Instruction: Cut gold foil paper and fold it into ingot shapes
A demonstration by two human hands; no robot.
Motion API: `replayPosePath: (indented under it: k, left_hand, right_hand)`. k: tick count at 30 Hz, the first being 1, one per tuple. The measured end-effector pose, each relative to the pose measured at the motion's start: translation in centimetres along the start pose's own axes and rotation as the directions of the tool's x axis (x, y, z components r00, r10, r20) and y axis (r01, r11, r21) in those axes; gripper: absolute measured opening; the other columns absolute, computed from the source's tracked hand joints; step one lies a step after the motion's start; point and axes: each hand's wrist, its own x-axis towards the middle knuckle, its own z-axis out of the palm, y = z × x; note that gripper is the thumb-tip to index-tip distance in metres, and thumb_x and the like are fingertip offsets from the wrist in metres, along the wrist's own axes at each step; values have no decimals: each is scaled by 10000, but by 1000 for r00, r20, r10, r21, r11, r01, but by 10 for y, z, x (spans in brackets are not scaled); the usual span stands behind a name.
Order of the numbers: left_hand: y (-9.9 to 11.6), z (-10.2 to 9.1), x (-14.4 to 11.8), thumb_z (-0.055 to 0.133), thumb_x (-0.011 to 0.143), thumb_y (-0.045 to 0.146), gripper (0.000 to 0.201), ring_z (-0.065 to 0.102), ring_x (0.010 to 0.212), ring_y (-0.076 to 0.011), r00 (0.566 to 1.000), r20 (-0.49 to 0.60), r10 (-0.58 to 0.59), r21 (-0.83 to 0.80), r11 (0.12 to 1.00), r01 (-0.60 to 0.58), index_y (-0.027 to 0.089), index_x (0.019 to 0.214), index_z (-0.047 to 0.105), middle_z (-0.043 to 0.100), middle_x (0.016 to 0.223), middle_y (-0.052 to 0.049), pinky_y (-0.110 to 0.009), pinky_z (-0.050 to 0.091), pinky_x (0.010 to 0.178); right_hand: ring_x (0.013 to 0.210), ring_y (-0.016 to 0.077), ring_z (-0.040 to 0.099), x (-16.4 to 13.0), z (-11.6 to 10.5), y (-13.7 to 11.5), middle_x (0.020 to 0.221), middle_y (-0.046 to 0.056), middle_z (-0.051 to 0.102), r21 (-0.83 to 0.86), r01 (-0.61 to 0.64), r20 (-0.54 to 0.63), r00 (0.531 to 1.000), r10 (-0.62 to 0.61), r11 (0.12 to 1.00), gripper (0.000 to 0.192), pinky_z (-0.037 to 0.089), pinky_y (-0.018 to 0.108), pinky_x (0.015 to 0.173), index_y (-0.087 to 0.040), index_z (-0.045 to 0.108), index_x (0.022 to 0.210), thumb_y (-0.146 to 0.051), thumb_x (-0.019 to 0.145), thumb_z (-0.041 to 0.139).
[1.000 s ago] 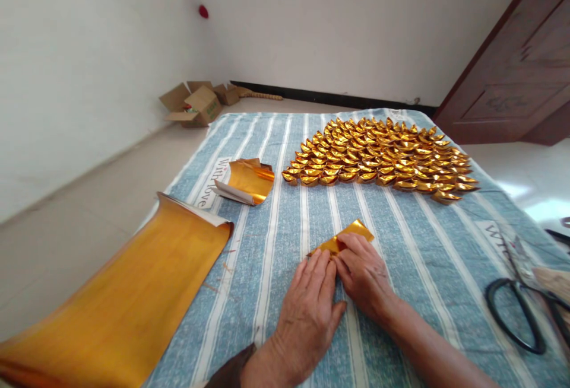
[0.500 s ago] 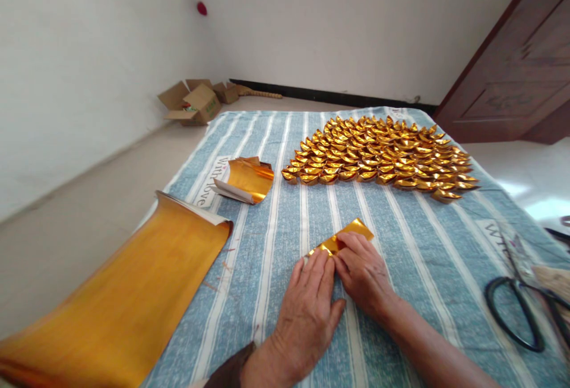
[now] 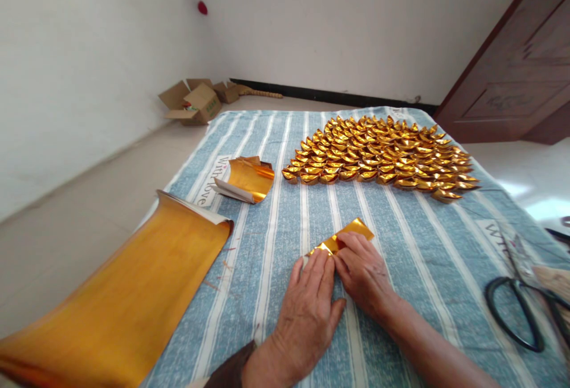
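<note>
Near the front edge of the striped cloth (image 3: pixel 401 239), a small folded gold foil strip (image 3: pixel 345 235) lies flat, pinned under both hands: the left hand (image 3: pixel 307 311) presses it with fingers spread flat, the right hand (image 3: pixel 363 272) pinches its fold. Beyond lie a curled foil piece (image 3: pixel 247 179), rows of folded gold ingots (image 3: pixel 378 153) toward the far edge, a large gold sheet (image 3: pixel 129 299) overhanging the left edge and black scissors (image 3: pixel 519 311) at the right edge.

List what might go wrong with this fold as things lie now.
Both hands, the left hand and the right hand, press the small folded gold foil strip on the soft blue striped cloth; the crease may come out uneven. The large curling gold foil sheet overhangs the cloth's edge and might slide off.
</note>
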Motion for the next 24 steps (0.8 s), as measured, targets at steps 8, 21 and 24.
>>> replayPosePath:
  k: [8, 21, 24]
  left_hand:
    - [0, 0, 0, 468, 913, 250, 498, 421, 1323, -321, 1000, 1, -4, -2, 1000, 4, 55, 1367, 406, 493, 1389, -203, -530, 401, 1030]
    - [1, 1, 0, 468, 909, 237, 506, 408, 1330, -329, 1000, 0, -6, -3, 1000, 6, 43, 1371, 396, 477, 1400, -210, -541, 395, 1029]
    - [1, 0, 0, 486, 900, 238, 519, 400, 1333, -337, 1000, 11, 1, -4, 1000, -1, 30, 1366, 397, 469, 1403, -220, -548, 394, 1028]
  right_hand:
    - [927, 213, 551, 3, -2, -1, 967, 100, 620, 2, 7, -4, 1000, -7, 1000, 309, 488, 392, 831, -192, 585, 663, -150, 921, 421]
    - [937, 219, 546, 2, -2, -1, 965, 99, 618, -8, 14, -8, 1000, -14, 1000, 292, 478, 398, 848, -190, 585, 685, -152, 925, 422]
    - [939, 218, 545, 2, -2, -2, 966, 99, 618, -16, 23, -7, 1000, -23, 1000, 299, 478, 395, 842, -189, 585, 684, -150, 928, 418]
